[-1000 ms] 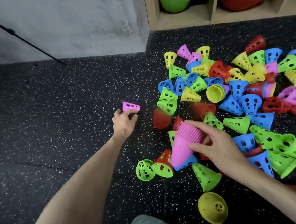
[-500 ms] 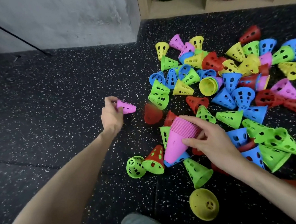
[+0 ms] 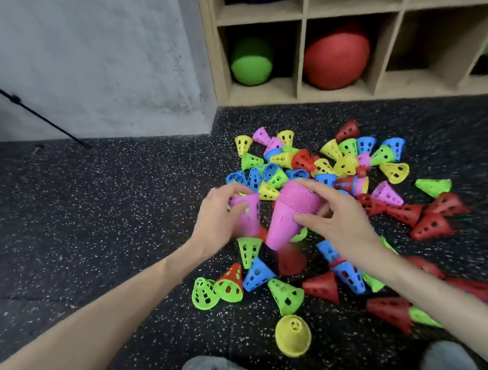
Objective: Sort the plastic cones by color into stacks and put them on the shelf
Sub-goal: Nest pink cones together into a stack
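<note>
Pink sort in hand. My right hand (image 3: 338, 219) has its fingers (image 3: 314, 186) curled round the pink cone stack (image 3: 290, 213), thumb low on the side, wide ribbed end tipped up and away from me, narrow end down toward the floor (image 3: 88, 236). The stack hangs over the near edge of the loose cone pile (image 3: 327, 167).

My left hand (image 3: 218, 222) pinches a single pink cone (image 3: 248, 215), fingers wrapped round its wall. It sits just beside the stack, on the stack's left, not yet touching as far as I can tell; motion blur smears its lower end.

Judgement: the step is adding this cone to the pink stack. The next move calls for lining the cone's axis up with the stack's and seating one inside the other. Which end meets which I cannot make out.

Pink still loose in the pile: one stray pink cone (image 3: 388, 193) to the right of the stack, more at the pile's far edge. Red, green, blue and yellow look unsorted.

The shelf (image 3: 304, 90) stands beyond the pile against the wall, well apart from the stack; its cubbies hold a green ball (image 3: 250, 63) and a red ball (image 3: 336, 57).

Writing, brands, labels: none readable anywhere.
</note>
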### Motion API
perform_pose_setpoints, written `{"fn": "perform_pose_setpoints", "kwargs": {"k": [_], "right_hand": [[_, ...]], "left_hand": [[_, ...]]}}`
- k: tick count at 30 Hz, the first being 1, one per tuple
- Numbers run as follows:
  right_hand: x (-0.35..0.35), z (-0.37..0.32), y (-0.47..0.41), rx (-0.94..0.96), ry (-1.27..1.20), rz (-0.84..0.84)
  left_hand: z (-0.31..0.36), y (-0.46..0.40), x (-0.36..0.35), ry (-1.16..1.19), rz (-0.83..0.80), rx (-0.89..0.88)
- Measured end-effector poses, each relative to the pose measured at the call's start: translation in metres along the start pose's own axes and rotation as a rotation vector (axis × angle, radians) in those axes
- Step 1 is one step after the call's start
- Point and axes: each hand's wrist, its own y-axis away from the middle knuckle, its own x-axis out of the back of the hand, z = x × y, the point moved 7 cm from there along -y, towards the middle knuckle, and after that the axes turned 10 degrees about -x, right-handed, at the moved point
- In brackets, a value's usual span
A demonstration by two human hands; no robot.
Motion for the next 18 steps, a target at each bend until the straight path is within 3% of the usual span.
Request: {"fn": "perform_pose_setpoints", "kwargs": {"k": [9, 18], "right_hand": [[0.112, -0.041, 0.049, 0.105, -0.011, 0.319], [0.116, 0.003, 0.097, -0.018, -0.147, 0.192]], "left_hand": [[0.13, 0.055, -0.017, 0.14, -0.124, -0.192], [0.19, 0.075, -0.033, 0.205, -0.087, -0.274]]}}
